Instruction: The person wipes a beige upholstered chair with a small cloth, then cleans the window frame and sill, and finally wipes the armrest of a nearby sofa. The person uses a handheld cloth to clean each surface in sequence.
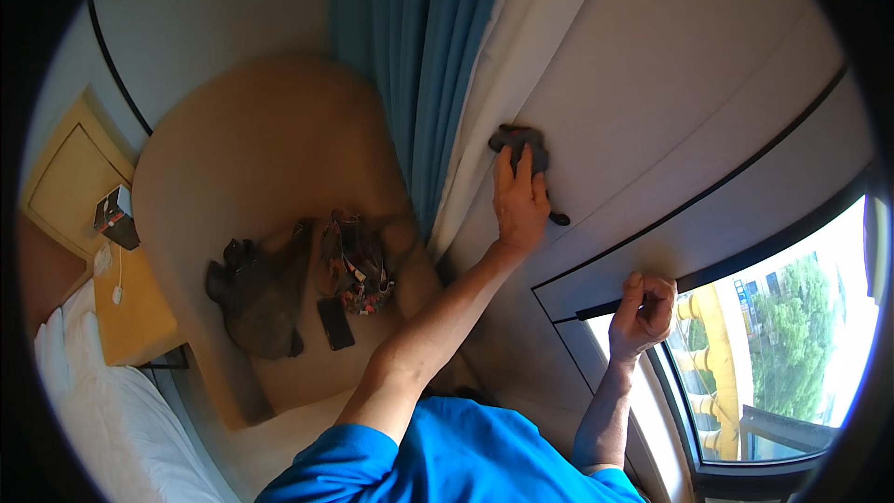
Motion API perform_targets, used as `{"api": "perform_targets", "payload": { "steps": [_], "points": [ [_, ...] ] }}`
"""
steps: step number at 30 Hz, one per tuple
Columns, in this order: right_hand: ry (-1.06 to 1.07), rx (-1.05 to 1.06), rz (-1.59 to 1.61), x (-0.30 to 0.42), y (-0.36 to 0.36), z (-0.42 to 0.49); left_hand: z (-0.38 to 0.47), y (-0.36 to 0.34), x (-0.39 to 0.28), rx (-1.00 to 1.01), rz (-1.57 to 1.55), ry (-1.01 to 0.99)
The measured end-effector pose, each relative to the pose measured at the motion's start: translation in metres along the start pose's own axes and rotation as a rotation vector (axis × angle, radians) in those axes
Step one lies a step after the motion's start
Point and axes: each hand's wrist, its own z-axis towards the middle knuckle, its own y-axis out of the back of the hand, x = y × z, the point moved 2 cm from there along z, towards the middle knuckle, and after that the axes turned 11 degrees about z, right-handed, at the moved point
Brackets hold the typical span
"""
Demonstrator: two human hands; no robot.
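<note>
My left hand [519, 206] presses a dark grey cloth [531, 147] flat against the pale wall panel [670, 84]. Its fingers are spread over the cloth, and a small black end sticks out below, beside the palm. Lower and to the right, my right hand [642, 314] is at the upper corner of the window's black frame [761, 244]. Its fingers are curled towards the thumb; whether they grip the frame or anything else is hidden.
Blue curtains [419, 49] and a white curtain [517, 35] hang left of the panel. A rounded brown seat [265, 133] bears a dark bag [269, 300], a patterned bag [356, 265] and a smartphone [335, 323]. A wooden nightstand [136, 307] and white bedding [119, 426] stand far left.
</note>
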Motion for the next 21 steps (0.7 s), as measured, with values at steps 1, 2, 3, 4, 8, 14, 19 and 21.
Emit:
{"api": "perform_targets", "payload": {
  "steps": [1,2,3,4,8,14,19,21],
  "points": [
    [0.023,0.02,0.006,-0.001,0.0,-0.001,-0.01,-0.003,0.012,0.045,0.04,0.056],
    [0.008,0.017,0.009,-0.003,0.0,-0.001,-0.022,-0.003,0.024,0.072,0.08,0.098],
    [0.009,0.028,0.027,-0.003,0.001,-0.003,-0.034,-0.004,0.036,0.138,0.133,0.173],
    [0.051,0.033,0.06,-0.004,0.0,-0.003,-0.049,-0.004,0.043,0.138,0.107,0.228],
    [0.091,0.024,0.118,-0.007,-0.001,-0.005,-0.094,-0.003,0.051,0.229,0.081,0.316],
    [-0.08,0.026,0.321,-0.005,0.004,-0.008,-0.117,0.007,0.001,0.113,-0.007,0.171],
    [-0.209,0.225,0.529,-0.007,-0.007,-0.023,-0.117,0.012,-0.027,0.064,-0.006,0.077],
    [-0.322,0.324,0.523,-0.014,-0.017,-0.034,-0.124,0.014,-0.024,0.066,0.008,0.069]
  ]
}}
